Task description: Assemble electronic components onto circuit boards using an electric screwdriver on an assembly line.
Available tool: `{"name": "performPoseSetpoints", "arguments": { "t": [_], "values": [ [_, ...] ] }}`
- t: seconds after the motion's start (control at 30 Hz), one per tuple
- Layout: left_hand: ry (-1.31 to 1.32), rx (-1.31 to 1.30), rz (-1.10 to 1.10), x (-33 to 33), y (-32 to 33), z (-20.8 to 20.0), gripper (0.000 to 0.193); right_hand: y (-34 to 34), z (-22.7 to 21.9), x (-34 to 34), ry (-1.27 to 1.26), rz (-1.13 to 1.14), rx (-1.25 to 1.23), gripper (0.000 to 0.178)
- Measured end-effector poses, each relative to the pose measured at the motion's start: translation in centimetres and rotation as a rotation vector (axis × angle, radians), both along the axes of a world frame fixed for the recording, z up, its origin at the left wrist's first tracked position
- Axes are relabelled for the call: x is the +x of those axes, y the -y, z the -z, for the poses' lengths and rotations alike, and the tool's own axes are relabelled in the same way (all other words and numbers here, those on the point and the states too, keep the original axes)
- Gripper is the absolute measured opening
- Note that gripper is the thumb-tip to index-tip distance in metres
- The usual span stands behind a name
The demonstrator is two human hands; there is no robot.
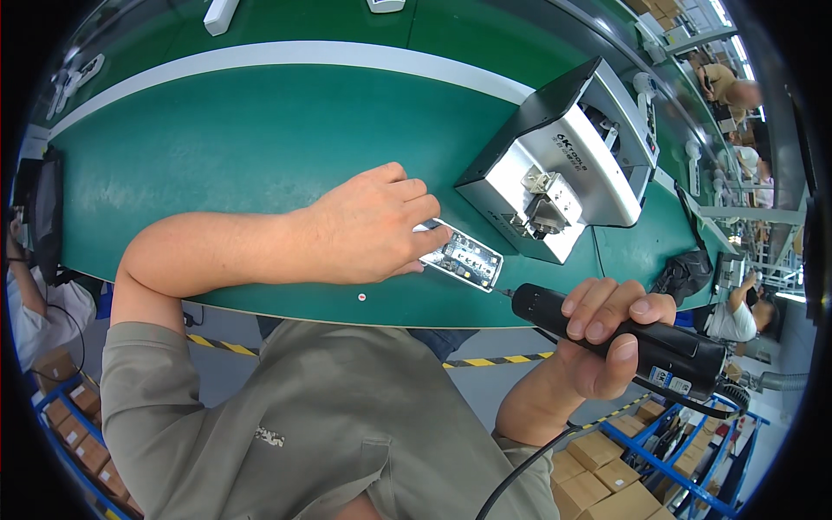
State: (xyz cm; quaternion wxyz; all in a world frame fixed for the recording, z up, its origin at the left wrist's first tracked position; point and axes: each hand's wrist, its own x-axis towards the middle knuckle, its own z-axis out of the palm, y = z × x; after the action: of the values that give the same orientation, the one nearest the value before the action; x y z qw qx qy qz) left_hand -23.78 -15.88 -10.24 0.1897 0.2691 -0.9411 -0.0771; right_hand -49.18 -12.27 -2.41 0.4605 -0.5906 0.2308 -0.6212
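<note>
My left hand (373, 227) is closed around the near-left end of a flat, rectangular electronic device (464, 257) with a pale rim. Its inside faces up, showing a dark circuit board, and my fingers cover its left end. In my right hand (611, 329) is a black electric screwdriver (550, 309), gripped around its body. The screwdriver lies nearly level, its bit pointing left at the device's right end; whether the tip touches cannot be made out. A cable runs from its rear. Just beyond the device stands a silver-and-black screw feeder (555, 165).
The green table (217, 139) has its near edge against my body. A small round red-and-white piece (361, 296) lies near that edge. A black bag (685, 273) is at the right end. Cardboard boxes (598, 464) stand below right, and other people sit farther off.
</note>
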Motion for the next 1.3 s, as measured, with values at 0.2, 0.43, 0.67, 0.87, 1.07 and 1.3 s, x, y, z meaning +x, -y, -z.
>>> {"name": "performPoseSetpoints", "arguments": {
  "t": [0.2, 0.43, 0.67, 0.87, 1.07, 1.3],
  "values": [
    [-0.011, -0.004, 0.003, 0.0, 0.0, 0.0, 0.034, 0.3, 0.1, 0.1, -0.009, -0.040, 0.012, 0.027],
    [-0.011, -0.001, -0.003, -0.1, 0.1, 0.0, 0.034, 0.6, 0.2, 0.1, -0.120, -0.106, -0.034, 0.020],
    [-0.044, -0.067, -0.003, -0.2, 0.1, 0.2, 0.032, 0.6, -0.9, 0.6, -0.092, -0.075, -0.066, 0.020],
    [-0.151, -0.112, -0.003, -0.7, -0.4, 0.9, 0.028, 2.1, -3.8, 0.8, 0.021, 0.028, -0.171, 0.023],
    [-0.113, -0.021, 0.018, -0.5, -0.4, 0.6, 0.030, 3.9, -3.8, 1.6, -0.093, 0.010, -0.295, 0.023],
    [-0.110, 0.023, 0.016, -0.1, -0.4, 0.5, 0.031, 4.1, -3.9, 2.5, -0.081, -0.120, -0.147, 0.024]
  ]
}}
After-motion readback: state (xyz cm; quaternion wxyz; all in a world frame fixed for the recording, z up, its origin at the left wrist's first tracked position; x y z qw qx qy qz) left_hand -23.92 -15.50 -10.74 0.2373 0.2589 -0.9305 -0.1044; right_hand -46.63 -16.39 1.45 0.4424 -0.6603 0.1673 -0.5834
